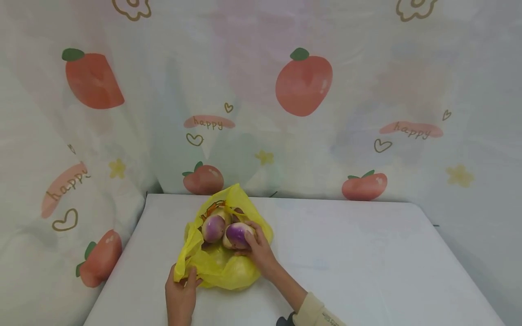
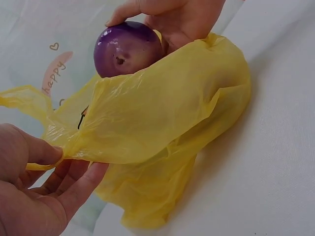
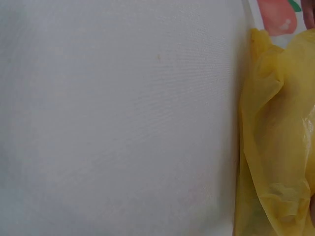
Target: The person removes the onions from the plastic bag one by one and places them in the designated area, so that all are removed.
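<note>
"What does the head view give you?"

"My right grip (image 1: 260, 253) is clamped on a turnip (image 1: 236, 236), thumb across its purple side, at the mouth of the bag (image 1: 212, 271). My left grip (image 1: 181, 292) pinches the bag's rim. A second turnip (image 1: 213, 228) sits in the bag, just left of the right grip. The bag rests on the tabletop (image 1: 346, 253)."

"Any trouble there?"

"Perhaps. The skin looks smooth and round, so a thin hold could let it roll out of the right grip and knock the second turnip."

"And the left wrist view?"

"Thumb and fingers are together on the plastic. The held turnip shows beyond the left grip, partly behind the bag's edge. I'd worry about that thin film: if I pulled hard there, it could tear or tip the bag. If I let go, the rim could sag over the right grip."

"Right wrist view?"

"Mostly tabletop, with the bag along one side. I can't tell that grip's hold from here."
</note>
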Action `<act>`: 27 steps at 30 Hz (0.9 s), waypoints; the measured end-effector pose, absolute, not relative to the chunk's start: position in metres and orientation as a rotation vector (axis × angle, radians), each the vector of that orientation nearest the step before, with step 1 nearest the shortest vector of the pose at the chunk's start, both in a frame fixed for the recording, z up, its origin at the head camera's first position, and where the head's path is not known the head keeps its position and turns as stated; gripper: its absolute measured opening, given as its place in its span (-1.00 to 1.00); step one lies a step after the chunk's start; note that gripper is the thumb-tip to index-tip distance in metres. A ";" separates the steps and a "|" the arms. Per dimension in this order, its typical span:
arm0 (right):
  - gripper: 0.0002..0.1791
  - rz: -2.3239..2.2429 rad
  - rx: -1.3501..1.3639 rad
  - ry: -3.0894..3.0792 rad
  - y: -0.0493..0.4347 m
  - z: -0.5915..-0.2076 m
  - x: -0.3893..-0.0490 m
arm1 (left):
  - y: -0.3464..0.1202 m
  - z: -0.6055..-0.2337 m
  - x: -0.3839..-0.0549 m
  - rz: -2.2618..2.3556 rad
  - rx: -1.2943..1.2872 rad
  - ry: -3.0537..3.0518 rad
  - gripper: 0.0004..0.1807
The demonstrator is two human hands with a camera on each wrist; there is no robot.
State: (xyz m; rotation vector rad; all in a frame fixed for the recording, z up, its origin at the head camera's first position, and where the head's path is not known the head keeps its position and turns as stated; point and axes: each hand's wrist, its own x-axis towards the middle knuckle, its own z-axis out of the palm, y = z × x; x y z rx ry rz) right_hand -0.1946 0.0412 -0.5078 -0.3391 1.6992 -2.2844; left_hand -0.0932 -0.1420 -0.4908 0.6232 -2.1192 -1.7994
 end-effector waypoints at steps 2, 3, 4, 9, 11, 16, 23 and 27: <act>-0.48 -2.261 -0.381 1.754 0.043 -0.504 -0.193 | -0.142 -0.491 -0.093 -1.800 0.621 -2.114 -0.63; -0.50 -2.241 -0.403 1.808 0.043 -0.501 -0.191 | -0.142 -0.491 -0.093 -1.801 0.617 -2.110 -0.63; -0.51 -2.225 -0.428 1.856 0.044 -0.497 -0.189 | -0.142 -0.491 -0.093 -1.801 0.616 -2.109 -0.63; -0.54 -2.114 -0.593 2.184 0.049 -0.478 -0.177 | -0.141 -0.492 -0.093 -1.800 0.622 -2.113 -0.64; -0.54 -2.091 -0.658 2.259 0.051 -0.476 -0.173 | -0.141 -0.493 -0.093 -1.796 0.629 -2.115 -0.64; -0.53 -2.071 -0.847 2.344 0.055 -0.476 -0.166 | -0.142 -0.496 -0.093 -1.803 0.642 -2.120 -0.62; -0.53 -2.005 -0.956 2.475 0.065 -0.476 -0.162 | -0.143 -0.498 -0.093 -1.808 0.625 -2.118 -0.62; -0.46 -1.949 -1.121 2.621 0.071 -0.475 -0.162 | -0.143 -0.499 -0.094 -1.811 0.621 -2.104 -0.64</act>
